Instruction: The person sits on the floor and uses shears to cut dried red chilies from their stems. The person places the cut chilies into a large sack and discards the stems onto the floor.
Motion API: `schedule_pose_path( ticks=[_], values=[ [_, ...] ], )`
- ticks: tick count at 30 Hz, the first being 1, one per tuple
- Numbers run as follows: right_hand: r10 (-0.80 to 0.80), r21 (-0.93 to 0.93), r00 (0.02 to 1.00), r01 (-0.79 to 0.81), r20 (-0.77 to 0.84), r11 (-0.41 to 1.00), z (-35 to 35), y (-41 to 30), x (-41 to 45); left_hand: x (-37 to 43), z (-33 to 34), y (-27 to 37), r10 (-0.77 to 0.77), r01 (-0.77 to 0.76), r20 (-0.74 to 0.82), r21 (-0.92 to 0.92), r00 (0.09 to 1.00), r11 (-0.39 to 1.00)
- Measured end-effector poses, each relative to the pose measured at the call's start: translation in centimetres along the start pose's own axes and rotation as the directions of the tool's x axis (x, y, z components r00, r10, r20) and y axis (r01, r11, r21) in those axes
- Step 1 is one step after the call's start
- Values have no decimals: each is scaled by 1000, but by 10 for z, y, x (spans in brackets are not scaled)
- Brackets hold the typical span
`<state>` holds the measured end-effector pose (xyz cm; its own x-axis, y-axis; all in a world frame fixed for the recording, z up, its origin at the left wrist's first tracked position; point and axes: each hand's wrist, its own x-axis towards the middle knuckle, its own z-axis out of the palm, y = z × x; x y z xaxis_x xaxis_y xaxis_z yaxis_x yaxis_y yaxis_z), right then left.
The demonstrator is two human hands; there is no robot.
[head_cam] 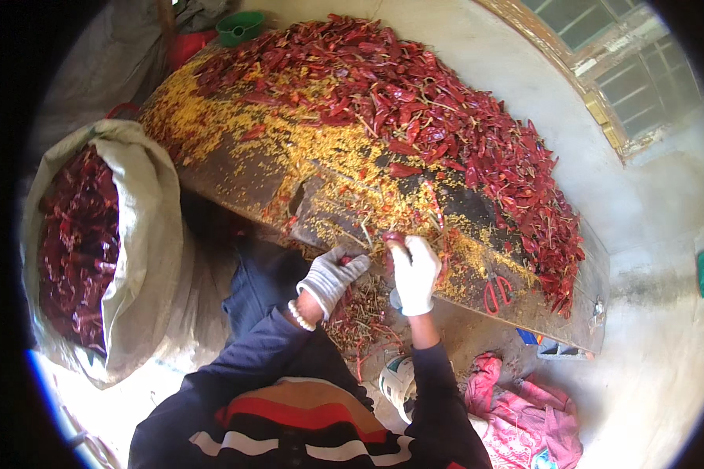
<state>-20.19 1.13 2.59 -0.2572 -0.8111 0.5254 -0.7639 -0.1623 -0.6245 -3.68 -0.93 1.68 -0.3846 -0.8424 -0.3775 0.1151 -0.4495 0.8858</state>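
Note:
Both my hands are gloved and meet at the front edge of a wooden table (234, 176). My right hand (418, 275), in a white glove, pinches a dried red chili pepper (394, 237) between thumb and fingers. In a grey striped glove, my left hand (331, 278) is closed around a dark red piece of chili (345, 260), mostly hidden by the fingers. Loose yellow chili seeds (328, 152) and stem bits lie scattered in front of both hands. Beyond them, a big heap of dried red chilies (399, 105) spreads along the wall side.
An open woven sack (146, 234) full of red chilies stands at the left. Red-handled scissors (497, 294) lie near the table's right front edge. A green plastic basin (240, 28) sits at the far left corner. Below are stem litter (364, 313), a white bucket (396, 384) and pink cloth (522, 416).

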Motion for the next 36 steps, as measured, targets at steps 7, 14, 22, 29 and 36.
schedule_pose_path(
  ticks=[7,14,22,29,36],
  values=[
    [-205,-204,929,275,309,940,10,-42,-42,10,-13,-33,233,-233,37,-17,972,972],
    [-10,300,939,-100,343,949,-19,-38,-17,-7,-17,-5,140,-158,99,204,985,966],
    [-478,-252,840,536,257,806,2,-49,-10,-7,-16,-5,181,-226,187,256,966,940],
    [-85,92,957,61,278,994,6,-39,-25,-8,-15,-14,473,-493,217,629,854,602],
    [480,634,655,-737,584,234,8,-8,-53,-9,-12,-10,487,-607,441,750,754,262]
  ],
)
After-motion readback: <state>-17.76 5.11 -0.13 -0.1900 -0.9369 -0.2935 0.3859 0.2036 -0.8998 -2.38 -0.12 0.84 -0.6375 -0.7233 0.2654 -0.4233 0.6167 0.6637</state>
